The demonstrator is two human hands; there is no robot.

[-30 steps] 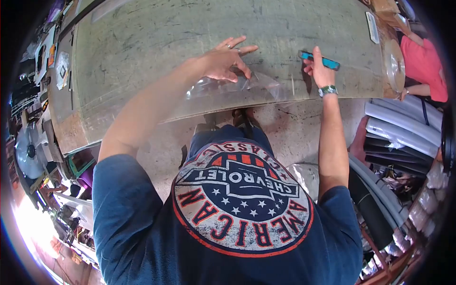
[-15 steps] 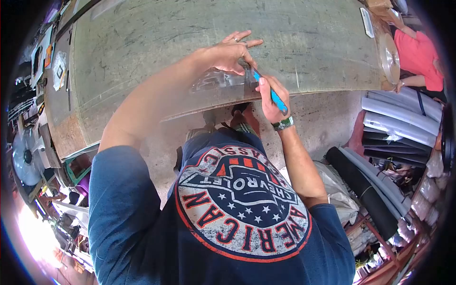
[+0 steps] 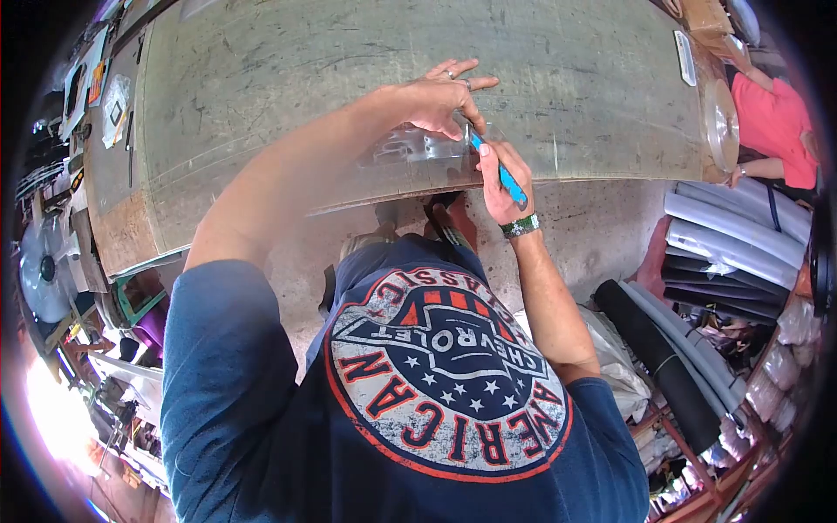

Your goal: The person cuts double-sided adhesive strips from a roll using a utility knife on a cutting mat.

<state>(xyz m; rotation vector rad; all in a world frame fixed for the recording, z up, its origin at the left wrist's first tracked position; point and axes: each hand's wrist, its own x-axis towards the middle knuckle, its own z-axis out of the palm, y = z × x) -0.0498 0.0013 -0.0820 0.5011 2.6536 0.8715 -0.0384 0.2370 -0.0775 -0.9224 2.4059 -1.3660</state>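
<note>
My right hand (image 3: 499, 193) is closed around a blue utility knife (image 3: 512, 186), its dark rear end pointing back toward my wrist. The knife's front end is down by a piece of clear plastic sheet (image 3: 408, 146) near the front edge of the worktable (image 3: 296, 78); the blade is too small to make out. My left hand (image 3: 436, 98) spreads its fingers over the sheet, with the thumb and index finger reaching down beside the knife's front. Part of the sheet is hidden under that hand.
A white bar-shaped item (image 3: 684, 57) and a clear roll (image 3: 720, 126) lie at the table's right end. Beyond stands a person in a pink shirt (image 3: 767, 126). Rolled material (image 3: 732, 235) is stacked at the right. A plastic packet (image 3: 115, 109) lies at the left; a fan (image 3: 45, 270) stands below.
The view has shifted slightly, so the table sits a little lower and to the right. Both hands keep nearly the same pose, with the knife still in my right hand.
</note>
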